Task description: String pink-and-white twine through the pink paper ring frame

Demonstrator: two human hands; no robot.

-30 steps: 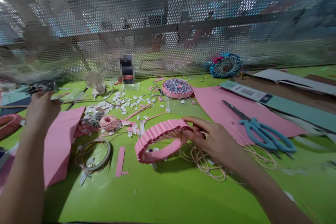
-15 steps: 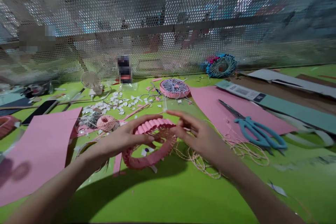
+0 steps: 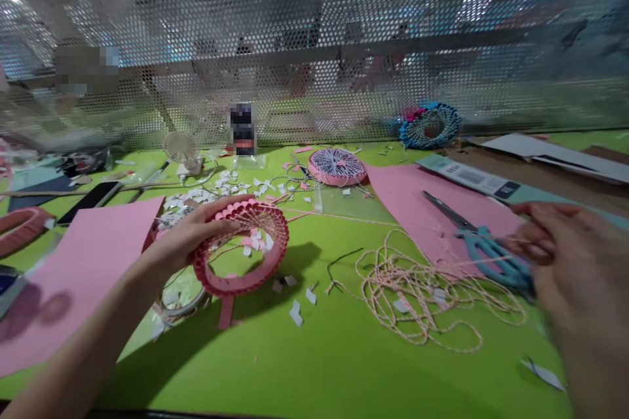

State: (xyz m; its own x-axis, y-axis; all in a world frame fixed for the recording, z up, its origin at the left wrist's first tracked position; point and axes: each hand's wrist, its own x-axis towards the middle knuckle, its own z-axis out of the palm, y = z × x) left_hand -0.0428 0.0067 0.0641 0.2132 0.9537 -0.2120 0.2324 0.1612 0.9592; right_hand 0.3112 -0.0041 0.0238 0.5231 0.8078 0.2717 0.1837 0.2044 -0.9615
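Ring (image 3: 278, 255): pink, tilted, left of string pile (image 3: 417, 298); hard pull could warp it.
Left hand (image 3: 194, 236): pinching ring's upper-left rim; weak hold could let it twist.
Right hand (image 3: 555, 242): fingers closed on strand (image 3: 339, 215) running to ring; jerky tug could snap it.
String pile: loose loops, could knot under pull.
Scissors (image 3: 479, 242): beside right hand, handles could snag strand.
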